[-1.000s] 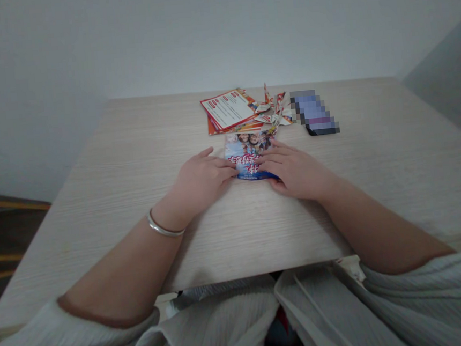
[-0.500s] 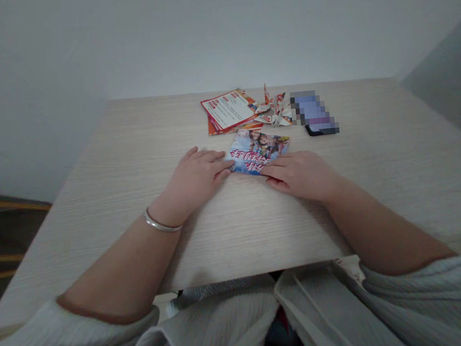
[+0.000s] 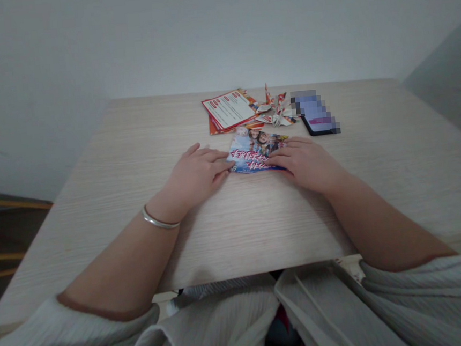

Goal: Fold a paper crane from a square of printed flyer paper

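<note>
- the sheet (image 3: 249, 161) lies on the table (image 3: 256, 235) between the two hands, nearer the table's far edge than its near one.
- table surface runs wide to the left of the left hand (image 3: 200, 176) and to the right of the right hand (image 3: 306, 163), and from the sheet back to the near edge by the person's clothes (image 3: 231, 323).
- past the sheet, room is tighter: the cards (image 3: 229, 110) and folded paper (image 3: 277, 111) sit just behind it, the phone (image 3: 317, 112) behind and to the right.
- the sheet's long axis runs left to right, slightly askew; its pictured people are on the far side, its blue border on the near side.
- the hands are apart, palms down; left fingertips touch the sheet's left end, right fingers lie over its right part.
- whether either hand pinches the sheet i cannot tell; the thumbs' grip is hidden.
- the right hand covers the sheet's right end.
- the phone's screen is pixelated, and the small print on the cards is unreadable.
</note>
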A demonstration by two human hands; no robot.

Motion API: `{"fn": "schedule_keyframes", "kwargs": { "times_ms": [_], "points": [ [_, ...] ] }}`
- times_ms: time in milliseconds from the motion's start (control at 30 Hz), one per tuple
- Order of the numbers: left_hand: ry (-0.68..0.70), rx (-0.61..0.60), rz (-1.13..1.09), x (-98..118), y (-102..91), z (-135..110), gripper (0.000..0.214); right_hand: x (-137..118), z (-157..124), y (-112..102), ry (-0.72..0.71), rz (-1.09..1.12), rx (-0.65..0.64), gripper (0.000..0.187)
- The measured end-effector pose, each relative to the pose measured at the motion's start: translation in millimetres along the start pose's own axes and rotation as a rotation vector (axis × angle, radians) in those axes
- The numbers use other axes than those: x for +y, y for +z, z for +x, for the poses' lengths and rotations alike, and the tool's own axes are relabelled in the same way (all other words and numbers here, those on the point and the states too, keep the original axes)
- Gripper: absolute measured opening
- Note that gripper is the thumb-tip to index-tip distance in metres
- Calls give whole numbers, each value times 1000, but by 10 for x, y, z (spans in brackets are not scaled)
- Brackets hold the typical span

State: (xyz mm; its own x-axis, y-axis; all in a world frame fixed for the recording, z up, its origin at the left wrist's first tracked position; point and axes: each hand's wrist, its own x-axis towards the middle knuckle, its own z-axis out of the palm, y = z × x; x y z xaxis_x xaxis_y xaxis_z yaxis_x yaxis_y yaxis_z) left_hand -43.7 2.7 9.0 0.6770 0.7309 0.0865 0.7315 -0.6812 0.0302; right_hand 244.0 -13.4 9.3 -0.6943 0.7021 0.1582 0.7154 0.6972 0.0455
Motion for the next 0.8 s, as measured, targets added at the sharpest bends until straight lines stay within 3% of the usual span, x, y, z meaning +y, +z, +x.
{"fn": "schedule_keyframes", "kwargs": {
  "times_ms": [100, 233, 433, 567, 700, 800],
  "points": [
    [16, 26, -64, 55, -14, 29, 38, -27, 16, 19, 89, 80, 59, 26],
    [-76, 68, -114, 74, 11, 53, 36, -39, 12, 79, 301, 264, 116, 31],
    [-149, 132, -269, 11, 80, 58, 39, -1, 60, 123, 475, 421, 89, 23],
    [-257, 129, -274, 2, 106, 71, 37, -17, 115, 191, 657, 543, 179, 29],
    [-324, 158, -312, 41, 107, 65, 28, -17, 146, 282, 638, 553, 231, 49],
    [-342, 177, -299, 81, 95, 49, 40, -19, 147, 303, 562, 468, 231, 51]
  ]
}}
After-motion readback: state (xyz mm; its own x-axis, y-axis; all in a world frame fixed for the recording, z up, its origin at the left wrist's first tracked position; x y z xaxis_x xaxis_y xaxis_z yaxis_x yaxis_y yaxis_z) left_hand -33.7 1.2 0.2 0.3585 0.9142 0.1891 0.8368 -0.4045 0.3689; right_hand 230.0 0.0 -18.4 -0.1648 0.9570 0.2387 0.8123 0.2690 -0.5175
